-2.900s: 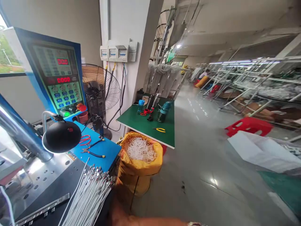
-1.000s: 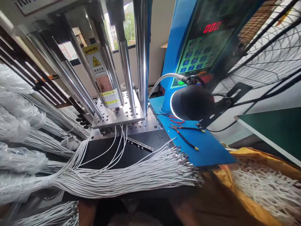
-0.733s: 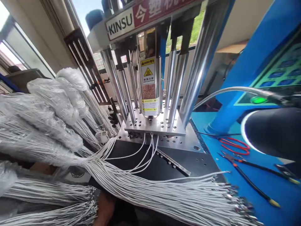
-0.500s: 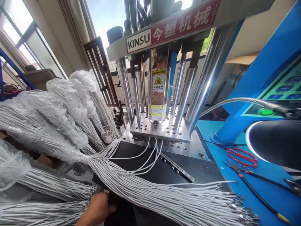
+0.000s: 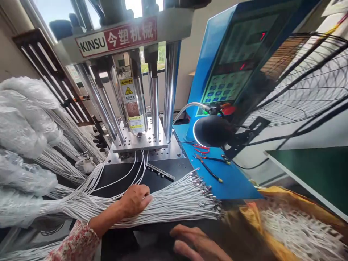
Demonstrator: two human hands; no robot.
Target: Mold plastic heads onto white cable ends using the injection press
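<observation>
A thick bundle of white cables point(image 5: 171, 203) with small metal ends stretches across the black work surface. On top of it lies my left hand point(image 5: 134, 199), fingers curled round some of the cables. My right hand point(image 5: 199, 244) is low in the view, below the bundle's end, its fingers apart and slightly blurred, with nothing seen in it. Several cables run from the bundle into the metal mould point(image 5: 141, 143) of the press. Beside them a narrow metal bar point(image 5: 161, 172) rests on the black surface.
Orange-handled pliers point(image 5: 210, 168) and a red coil point(image 5: 201, 148) lie on the blue surface. A black lamp point(image 5: 213, 132) stands before the blue control panel. Plastic-wrapped cable bundles point(image 5: 24, 116) fill the left. A yellow bag of white pieces point(image 5: 299, 228) sits at lower right.
The view has turned to the right. My left hand has moved from below the bundle onto the cables. My right hand has come into view, and the cable ends look more gathered.
</observation>
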